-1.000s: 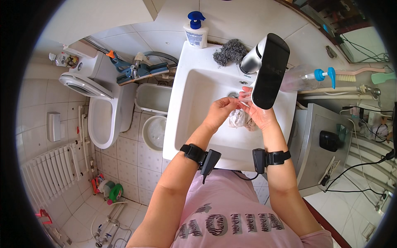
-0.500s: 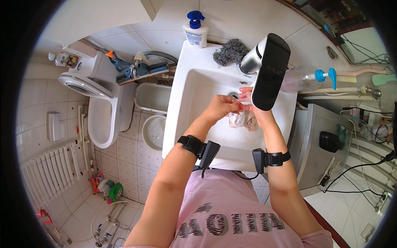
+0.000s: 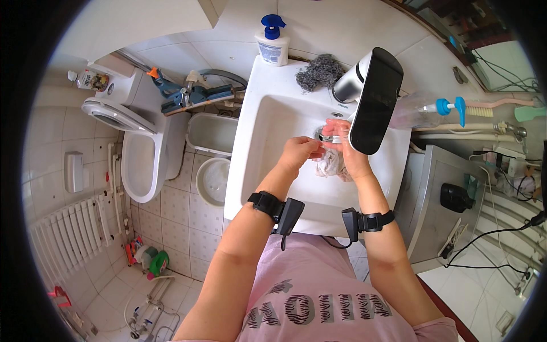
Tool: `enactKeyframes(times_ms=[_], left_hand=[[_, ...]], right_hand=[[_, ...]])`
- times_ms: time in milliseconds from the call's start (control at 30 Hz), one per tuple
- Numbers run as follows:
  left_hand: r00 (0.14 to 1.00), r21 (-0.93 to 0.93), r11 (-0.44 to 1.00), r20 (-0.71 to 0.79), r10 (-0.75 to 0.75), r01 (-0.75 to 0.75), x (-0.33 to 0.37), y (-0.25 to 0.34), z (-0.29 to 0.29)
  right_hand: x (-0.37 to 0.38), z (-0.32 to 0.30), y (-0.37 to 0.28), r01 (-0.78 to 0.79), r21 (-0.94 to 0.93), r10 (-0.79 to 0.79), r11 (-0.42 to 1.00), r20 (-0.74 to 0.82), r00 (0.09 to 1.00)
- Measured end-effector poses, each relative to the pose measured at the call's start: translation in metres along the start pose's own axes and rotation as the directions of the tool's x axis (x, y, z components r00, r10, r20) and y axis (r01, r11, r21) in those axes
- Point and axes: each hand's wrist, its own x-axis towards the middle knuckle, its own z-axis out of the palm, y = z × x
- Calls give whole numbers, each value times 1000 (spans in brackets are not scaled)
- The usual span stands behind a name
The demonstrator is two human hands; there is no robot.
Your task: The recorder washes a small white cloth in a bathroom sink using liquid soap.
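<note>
Over the white sink [image 3: 250, 165], my two hands are close together near the faucet [image 3: 373, 102], whose wide black top hides part of the basin. My left hand [image 3: 299, 153] has its fingers drawn together toward the right palm; what they hold, if anything, cannot be made out. My right hand [image 3: 352, 153] is open under the faucet, palm up, its fingers stretched toward the left. A wet, crumpled pale cloth [image 3: 329, 164] lies in the basin just below the hands. Behind the fingers, the drain [image 3: 320, 134] shows in part.
On the sink's back rim stand a white pump bottle [image 3: 272, 50] with a blue top and a grey mesh scrubber [image 3: 319, 73]. Right of the faucet lies a clear bottle [image 3: 419, 111] with a blue pump. A white bucket [image 3: 213, 181] and a toilet [image 3: 139, 165] are at the left.
My hands have drawn slightly apart. The right fingers have spread and lifted away from the left ones. The cloth shows a little more to the left.
</note>
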Motion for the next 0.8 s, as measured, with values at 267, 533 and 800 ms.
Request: enactKeyframes(times_ms=[267, 533, 800], left_hand=[[995, -65, 997, 88, 41, -35, -18, 6, 23], [988, -130, 984, -107, 111, -124, 4, -6, 18], [989, -633, 768, 146, -8, 99, 6, -1, 17]], right_hand=[[8, -2, 5, 52, 8, -52, 999, 63, 997], [0, 2, -7, 40, -37, -36, 999, 92, 995], [-9, -3, 8, -22, 17, 22, 1000, -46, 999]])
